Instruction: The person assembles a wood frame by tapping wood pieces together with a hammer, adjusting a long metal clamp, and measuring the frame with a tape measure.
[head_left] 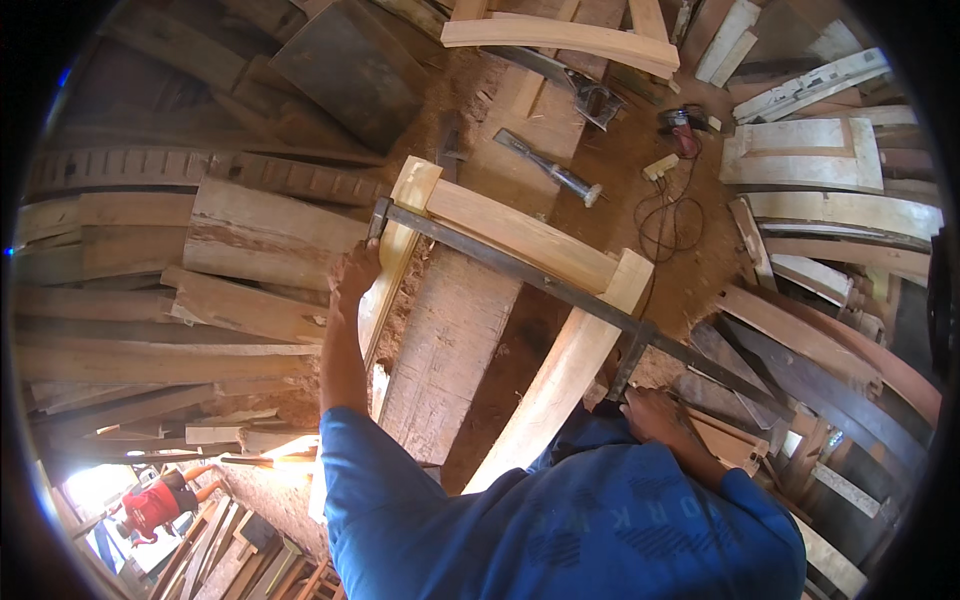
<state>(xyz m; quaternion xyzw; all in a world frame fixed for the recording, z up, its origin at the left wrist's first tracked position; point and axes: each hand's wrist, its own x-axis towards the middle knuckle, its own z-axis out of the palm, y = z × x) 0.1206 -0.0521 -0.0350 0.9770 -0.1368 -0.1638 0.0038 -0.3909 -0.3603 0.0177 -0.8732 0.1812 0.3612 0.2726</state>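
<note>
A long dark metal bar clamp [500,262] lies slantwise across a pale wooden frame. The frame's left upright [385,285] and right upright [545,395] are joined by a crosspiece [525,232], just beyond the clamp bar. At the bar's left end, my left hand [355,270] is closed round the lower part of the clamp's jaw. My right hand [655,412] is closed at the lower end of the other jaw, outside the right upright. Its fingers are partly hidden. The bar runs on to the right past this jaw.
Beyond the frame lie a chisel [548,165], a handsaw [590,100] and a red power tool [685,135] with a coiled cord [672,225]. Stacked boards [270,225] crowd the left; more timber [800,330] fills the right. A person in red [155,508] is far lower left.
</note>
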